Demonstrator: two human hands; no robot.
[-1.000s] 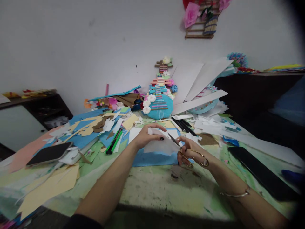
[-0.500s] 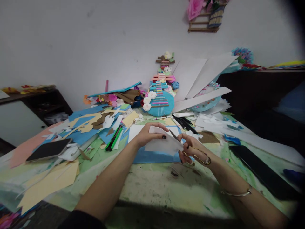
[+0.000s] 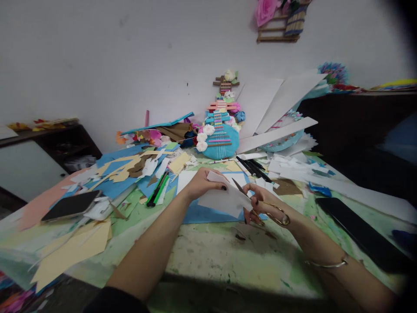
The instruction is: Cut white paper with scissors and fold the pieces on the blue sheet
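Observation:
My left hand (image 3: 206, 183) pinches a piece of white paper (image 3: 221, 201) between thumb and fingers, above the table. Gold-handled scissors (image 3: 273, 213) are in my right hand (image 3: 257, 198), with fingers at the handle loops. Their dark blades point up and left, at the paper's right edge; whether they are cutting at this instant I cannot tell. Under both hands lies a blue sheet (image 3: 202, 216) with white paper on it. A green and black utility knife (image 3: 157, 190) rests left of my left hand.
Paper scraps (image 3: 124, 167) cover the left side of the table (image 3: 202, 256), beside a phone (image 3: 70, 205). Black pens (image 3: 256, 167) lie behind my right hand. A long black object (image 3: 358, 230) is at the right. A blue paper instrument model (image 3: 221, 141) stands against the wall.
The view has shifted slightly. The white paper has tilted a little in my left hand, and the scissor blades show more clearly beside its edge. Both hands keep their holds.

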